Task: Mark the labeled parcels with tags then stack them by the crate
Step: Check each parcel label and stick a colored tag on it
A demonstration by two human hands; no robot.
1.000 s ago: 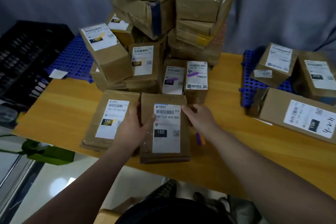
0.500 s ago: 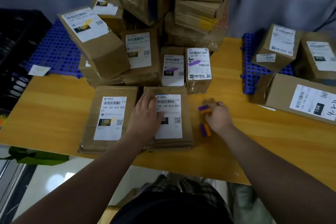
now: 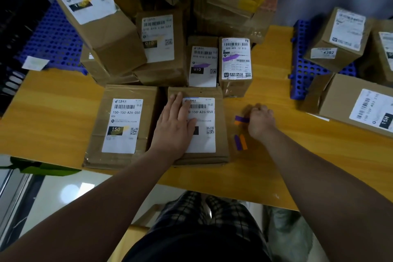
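Two flat brown parcels lie side by side near the front edge of the yellow table (image 3: 53, 117). The left parcel (image 3: 121, 125) has a yellow tag on its label. My left hand (image 3: 176, 125) rests flat on the right parcel (image 3: 212, 134), covering part of its white label. Just right of it, my right hand (image 3: 260, 122) pinches purple and orange tag strips (image 3: 241, 120) a little above the table. Another purple and orange pair of tags (image 3: 240, 141) lies on the table below them.
A tall pile of labelled boxes (image 3: 161, 49) stands behind the two parcels. A black crate (image 3: 14, 27) and a blue perforated panel (image 3: 53, 38) sit at the far left. More boxes (image 3: 350, 108) rest on a second blue panel (image 3: 302, 66) at the right.
Both hands let go of the right parcel's edges. My left hand laid flat on its label; my right hand moved right and picked up tag strips. The camera tilted downward.
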